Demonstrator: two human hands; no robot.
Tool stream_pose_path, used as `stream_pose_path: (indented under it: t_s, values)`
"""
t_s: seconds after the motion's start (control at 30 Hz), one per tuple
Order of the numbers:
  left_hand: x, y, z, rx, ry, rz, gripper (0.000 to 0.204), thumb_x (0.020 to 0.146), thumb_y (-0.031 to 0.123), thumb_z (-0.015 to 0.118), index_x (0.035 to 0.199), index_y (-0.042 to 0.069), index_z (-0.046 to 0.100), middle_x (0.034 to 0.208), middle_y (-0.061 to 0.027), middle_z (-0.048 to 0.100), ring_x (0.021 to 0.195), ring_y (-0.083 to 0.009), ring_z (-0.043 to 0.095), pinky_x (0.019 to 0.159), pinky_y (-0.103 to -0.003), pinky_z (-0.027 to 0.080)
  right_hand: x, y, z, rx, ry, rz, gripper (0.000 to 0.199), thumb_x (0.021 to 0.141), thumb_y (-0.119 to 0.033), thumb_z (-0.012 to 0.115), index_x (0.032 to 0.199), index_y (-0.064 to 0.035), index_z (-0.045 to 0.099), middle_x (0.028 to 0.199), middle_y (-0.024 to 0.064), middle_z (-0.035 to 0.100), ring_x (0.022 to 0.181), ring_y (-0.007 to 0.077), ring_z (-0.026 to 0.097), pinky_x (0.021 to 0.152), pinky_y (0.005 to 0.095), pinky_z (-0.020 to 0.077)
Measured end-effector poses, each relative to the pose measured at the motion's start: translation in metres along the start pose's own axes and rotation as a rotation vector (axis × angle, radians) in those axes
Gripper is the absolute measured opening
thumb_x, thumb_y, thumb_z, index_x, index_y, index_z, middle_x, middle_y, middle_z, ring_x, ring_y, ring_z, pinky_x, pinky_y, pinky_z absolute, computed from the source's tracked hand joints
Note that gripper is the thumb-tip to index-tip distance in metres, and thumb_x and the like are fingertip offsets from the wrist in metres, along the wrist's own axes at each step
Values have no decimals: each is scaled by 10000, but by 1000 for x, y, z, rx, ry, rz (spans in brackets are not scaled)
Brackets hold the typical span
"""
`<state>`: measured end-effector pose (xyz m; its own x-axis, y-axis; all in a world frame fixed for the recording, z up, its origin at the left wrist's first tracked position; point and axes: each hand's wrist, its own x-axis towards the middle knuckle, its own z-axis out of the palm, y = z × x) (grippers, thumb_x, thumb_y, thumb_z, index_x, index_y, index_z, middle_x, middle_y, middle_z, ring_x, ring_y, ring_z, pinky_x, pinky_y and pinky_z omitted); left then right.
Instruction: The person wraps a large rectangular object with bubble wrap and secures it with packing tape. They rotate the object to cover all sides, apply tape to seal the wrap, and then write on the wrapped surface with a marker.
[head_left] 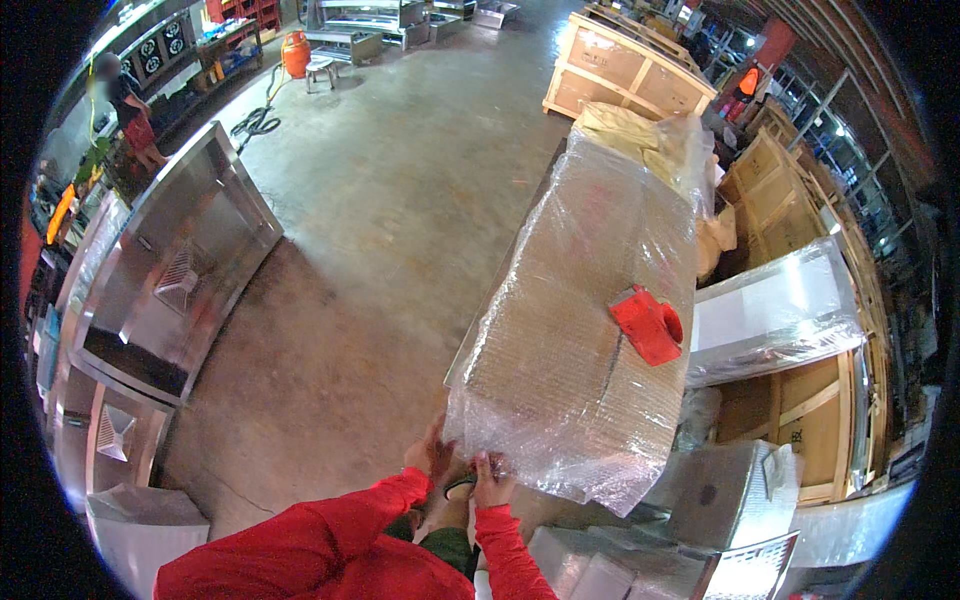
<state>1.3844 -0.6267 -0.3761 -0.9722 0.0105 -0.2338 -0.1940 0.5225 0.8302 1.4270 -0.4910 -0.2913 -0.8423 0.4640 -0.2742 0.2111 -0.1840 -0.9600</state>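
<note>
both my hands at near lower corner of plastic-wrapped cardboard crate [570, 330]: left hand [432, 452] pressed open against wrap, right hand [490, 480] pinching film edge. red tape dispenser [648, 324] lies on crate top. steel cabinet [180, 265] well apart, left.

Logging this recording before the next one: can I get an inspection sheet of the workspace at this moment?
Surface: bare concrete floor, stained.
Job's things: long cardboard package wrapped in clear film; red tape dispenser lies on top.
Clutter: wooden crates, steel cabinets, film-covered panel.
Hands: left hand and right hand both at the package's near lower corner, at the film; grip unclear.
Cables: hose coiled on floor near orange gas cylinder.
Surroundings: workshop; another person stands far left.
</note>
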Motion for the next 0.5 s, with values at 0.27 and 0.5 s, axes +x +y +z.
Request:
stream_pose_path:
  t_s: [0.27, 0.5]
  values:
    - [-19, 65, -17, -27, 363, 402, 490, 737, 370, 761, 1154, 138, 651, 1164, -115, 655, 1117, -300, 585, 910, -506, 451, -10, -4, -10, 26, -111, -53, 181, 967, -200, 687, 906, -30, 683, 848, 49, 707, 761, 133, 641, 708, 299, 519]
    - [18, 34, 4, 141, -239, 743, 476, 668, 292, 830, 1053, 88, 639, 1102, -154, 632, 1028, -362, 604, 866, -486, 479, -8, -13, -8, 42, -146, -1, 217, 989, -222, 658, 918, -20, 694, 847, 50, 707, 757, 117, 631, 703, 276, 507]
